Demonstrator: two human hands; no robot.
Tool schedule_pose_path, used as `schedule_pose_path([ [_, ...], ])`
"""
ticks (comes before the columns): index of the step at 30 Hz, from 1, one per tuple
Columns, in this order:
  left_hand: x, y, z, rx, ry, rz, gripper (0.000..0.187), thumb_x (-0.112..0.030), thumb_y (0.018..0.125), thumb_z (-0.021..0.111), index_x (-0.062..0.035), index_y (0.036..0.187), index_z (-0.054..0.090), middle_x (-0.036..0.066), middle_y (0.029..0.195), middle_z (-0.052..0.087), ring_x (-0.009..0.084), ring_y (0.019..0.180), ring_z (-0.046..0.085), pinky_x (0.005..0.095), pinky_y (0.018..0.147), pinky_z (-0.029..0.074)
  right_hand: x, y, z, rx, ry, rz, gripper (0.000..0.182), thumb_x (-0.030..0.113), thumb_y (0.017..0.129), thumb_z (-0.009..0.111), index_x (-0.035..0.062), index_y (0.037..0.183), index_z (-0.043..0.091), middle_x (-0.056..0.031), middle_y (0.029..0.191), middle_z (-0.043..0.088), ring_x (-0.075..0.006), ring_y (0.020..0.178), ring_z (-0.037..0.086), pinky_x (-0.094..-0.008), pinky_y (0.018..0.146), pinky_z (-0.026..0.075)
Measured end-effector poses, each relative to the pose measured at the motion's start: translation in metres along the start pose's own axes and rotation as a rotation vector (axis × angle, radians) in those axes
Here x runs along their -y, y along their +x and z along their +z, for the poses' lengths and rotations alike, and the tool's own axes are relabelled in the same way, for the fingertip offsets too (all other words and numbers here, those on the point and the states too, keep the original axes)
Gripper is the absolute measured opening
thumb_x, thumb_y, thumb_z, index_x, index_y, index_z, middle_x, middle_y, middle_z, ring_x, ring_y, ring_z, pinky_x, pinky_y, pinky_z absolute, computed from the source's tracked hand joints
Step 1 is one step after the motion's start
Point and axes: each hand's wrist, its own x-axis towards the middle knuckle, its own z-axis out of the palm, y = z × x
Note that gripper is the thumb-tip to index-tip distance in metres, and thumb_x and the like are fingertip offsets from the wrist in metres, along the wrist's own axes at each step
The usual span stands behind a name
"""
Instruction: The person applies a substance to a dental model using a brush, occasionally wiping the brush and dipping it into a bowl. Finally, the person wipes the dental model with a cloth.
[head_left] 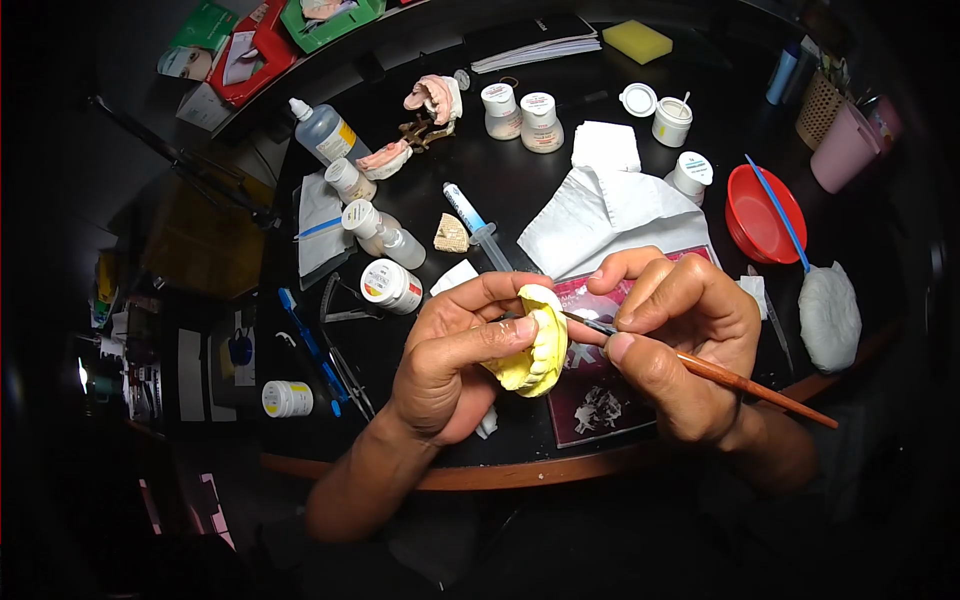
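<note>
My left hand (455, 360) grips a yellow dental cast (545, 350), thumb pressed on its inner side and the row of teeth turned to the right. Between thumb and fingers of my right hand (690, 350) is a fine brush (745, 380) with a reddish wooden handle. Its dark tip comes right up to the cast's edge. Below both hands lies a dark red printed booklet or box (600, 412). A syringe with a blue label (467, 212) and a beige cast piece (452, 233) lie just beyond my left hand.
Several white-capped jars (390, 286) and a blue-grey bottle (325, 132) line the left. Pink denture models on an articulator (415, 130) stand behind. White tissues (610, 220) lie at centre; a red bowl (765, 215) with a blue stick is at right. The table edge (500, 476) runs nearest me.
</note>
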Motion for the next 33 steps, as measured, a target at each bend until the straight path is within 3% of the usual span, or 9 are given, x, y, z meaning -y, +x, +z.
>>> schedule_pose_path([
  [2, 0.000, 0.000, -0.003, 0.012, 0.006, -0.015, 0.041, -0.005, 0.094, 0.065, 0.0044, 0.134, 0.058, 0.020, 0.116, 0.071, 0.0336, 0.110, 0.072, 0.0434, 0.100, 0.058, 0.002, -0.001, 0.002, -0.013, 0.006, 0.026, 0.011, -0.008, 0.083, 0.071, -0.0038, 0.091, 0.065, -0.0153, 0.098, 0.067, -0.0205, 0.104, 0.067, -0.0287, 0.080, 0.053],
  [4, 0.002, 0.000, 0.000, 0.011, -0.037, 0.027, 0.037, -0.005, 0.096, 0.065, 0.0034, 0.132, 0.059, 0.022, 0.116, 0.071, 0.0272, 0.106, 0.071, 0.0387, 0.097, 0.057, 0.004, -0.001, 0.005, -0.036, 0.024, 0.043, 0.012, -0.007, 0.086, 0.072, -0.0050, 0.096, 0.065, -0.0160, 0.101, 0.067, -0.0178, 0.102, 0.066, -0.0252, 0.075, 0.053],
  [7, 0.004, -0.002, 0.001, 0.008, -0.092, 0.092, 0.035, -0.004, 0.098, 0.064, 0.0017, 0.132, 0.058, 0.020, 0.118, 0.070, 0.0240, 0.107, 0.070, 0.0375, 0.097, 0.056, 0.011, 0.000, 0.015, -0.110, -0.036, 0.077, 0.012, -0.007, 0.091, 0.068, -0.0032, 0.102, 0.065, -0.0124, 0.095, 0.066, -0.0205, 0.100, 0.066, -0.0323, 0.086, 0.054],
  [9, 0.005, -0.002, 0.000, 0.012, -0.123, 0.145, 0.035, -0.002, 0.098, 0.064, 0.0004, 0.133, 0.057, 0.017, 0.120, 0.069, 0.0241, 0.111, 0.069, 0.0387, 0.099, 0.055, 0.007, -0.002, 0.014, -0.090, -0.109, 0.037, 0.015, -0.008, 0.096, 0.066, -0.0034, 0.111, 0.065, -0.0130, 0.100, 0.067, -0.0213, 0.100, 0.066, -0.0323, 0.088, 0.056],
  [13, 0.011, 0.001, 0.000, 0.022, -0.143, 0.257, 0.035, 0.001, 0.098, 0.064, -0.0021, 0.132, 0.056, 0.016, 0.127, 0.066, 0.0244, 0.116, 0.067, 0.0410, 0.104, 0.054, -0.006, -0.001, 0.019, -0.099, -0.293, -0.049, 0.029, 0.009, 0.080, 0.090, -0.0011, 0.102, 0.073, -0.0115, 0.090, 0.072, -0.0151, 0.080, 0.070, -0.0277, 0.070, 0.055],
  [15, 0.014, 0.001, 0.000, 0.028, -0.155, 0.282, 0.035, 0.004, 0.098, 0.065, -0.0031, 0.130, 0.055, 0.017, 0.130, 0.064, 0.0253, 0.117, 0.066, 0.0420, 0.106, 0.053, -0.007, -0.003, 0.020, -0.082, -0.327, -0.047, 0.033, 0.010, 0.076, 0.092, -0.0014, 0.101, 0.073, -0.0108, 0.089, 0.072, -0.0150, 0.077, 0.071, -0.0272, 0.066, 0.055],
  [18, 0.017, 0.000, 0.001, 0.001, -0.043, 0.341, 0.036, 0.003, 0.098, 0.065, -0.0037, 0.131, 0.054, 0.018, 0.130, 0.064, 0.0262, 0.119, 0.066, 0.0420, 0.106, 0.053, -0.008, -0.004, 0.019, -0.104, -0.369, -0.086, 0.029, 0.005, 0.076, 0.089, -0.0015, 0.099, 0.073, -0.0111, 0.088, 0.072, -0.0160, 0.073, 0.071, -0.0272, 0.063, 0.055],
  [23, 0.016, -0.001, 0.010, -0.050, 0.383, 0.586, 0.033, 0.008, 0.096, 0.066, 0.0112, 0.127, 0.056, 0.019, 0.121, 0.067, 0.0214, 0.115, 0.068, 0.0345, 0.103, 0.055, 0.000, 0.006, 0.008, -0.061, -0.515, -0.253, 0.024, 0.000, 0.073, 0.084, -0.0021, 0.094, 0.073, -0.0140, 0.088, 0.074, -0.0193, 0.072, 0.073, -0.0278, 0.063, 0.056],
  [33, 0.014, -0.006, 0.018, -0.085, 0.912, 0.609, 0.037, 0.001, 0.101, 0.064, 0.0137, 0.136, 0.059, 0.022, 0.122, 0.071, 0.0201, 0.114, 0.069, 0.0297, 0.100, 0.053, 0.002, 0.017, -0.008, 0.066, -0.487, -0.355, 0.028, -0.006, 0.073, 0.083, -0.0034, 0.100, 0.074, -0.0170, 0.094, 0.076, -0.0204, 0.078, 0.076, -0.0270, 0.068, 0.059],
])
